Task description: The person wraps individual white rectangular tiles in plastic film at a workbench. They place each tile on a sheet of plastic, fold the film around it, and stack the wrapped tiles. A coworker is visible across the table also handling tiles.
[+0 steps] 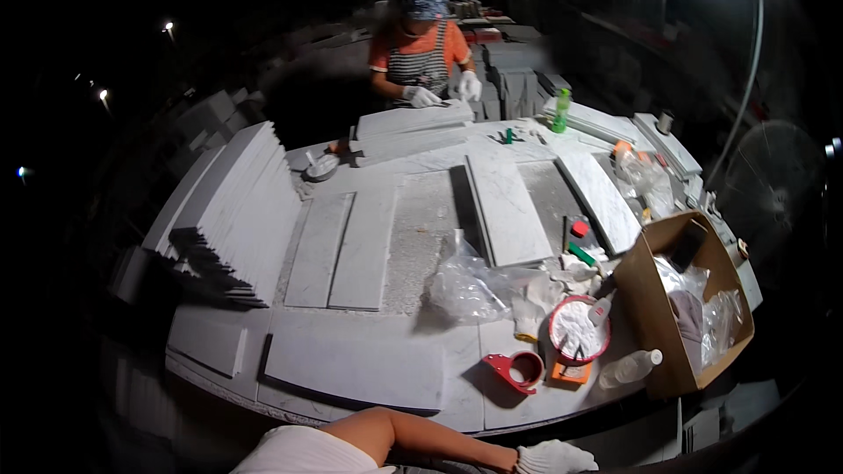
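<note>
My left arm, in a white sleeve, stretches rightward along the lower edge. Its white-gloved left hand is below the table's front edge. The picture's edge cuts off part of the glove, so its grip and anything in it are hidden. My right hand is out of view. On the table, a pale slab lies nearest my arm. Above the gloved hand are a red tape dispenser, a clear bottle lying on its side, and a red-rimmed bowl of white paste.
Across the table a co-worker in white gloves handles stacked slabs. Tall slab stacks stand left. More slabs lie mid-table beside a plastic bag. An open cardboard box and a green bottle are right.
</note>
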Available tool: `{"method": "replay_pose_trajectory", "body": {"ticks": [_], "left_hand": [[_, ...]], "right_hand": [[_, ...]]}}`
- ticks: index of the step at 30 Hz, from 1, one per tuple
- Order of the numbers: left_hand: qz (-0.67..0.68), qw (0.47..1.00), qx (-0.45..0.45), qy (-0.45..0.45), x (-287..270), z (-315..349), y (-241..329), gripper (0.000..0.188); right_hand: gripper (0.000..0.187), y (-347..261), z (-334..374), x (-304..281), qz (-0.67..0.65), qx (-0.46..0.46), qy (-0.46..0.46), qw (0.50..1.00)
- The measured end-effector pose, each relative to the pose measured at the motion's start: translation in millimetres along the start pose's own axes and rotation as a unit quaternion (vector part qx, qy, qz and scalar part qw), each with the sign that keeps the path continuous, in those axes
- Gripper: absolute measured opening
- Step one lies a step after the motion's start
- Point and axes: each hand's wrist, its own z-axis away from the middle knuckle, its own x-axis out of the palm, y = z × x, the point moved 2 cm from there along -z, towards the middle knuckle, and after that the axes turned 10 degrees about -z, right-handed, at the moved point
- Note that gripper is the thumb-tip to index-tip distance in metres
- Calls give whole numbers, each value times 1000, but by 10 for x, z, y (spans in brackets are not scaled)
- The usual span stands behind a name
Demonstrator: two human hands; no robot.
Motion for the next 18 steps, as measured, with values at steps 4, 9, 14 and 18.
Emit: {"method": "replay_pose_trajectory", "body": {"ticks": [4, 9, 14, 18], "left_hand": [[-136, 952, 4, 275, -834, 1427, 288, 31], [-447, 775, -119, 431, -1021, 3399, 236, 39], [-527, 744, -283, 297, -770, 4678, 75, 24], [-553, 709, -312, 306, -307, 5474, 123, 35]], "right_hand": [[87, -911, 99, -270, 1, -212, 80, 974], [88, -2219, 493, -98, -54, -503, 57, 861], [68, -3452, 1609, 250, 55, -686, -118, 716], [62, -3492, 2041, 1098, 104, -642, -405, 643]]}}
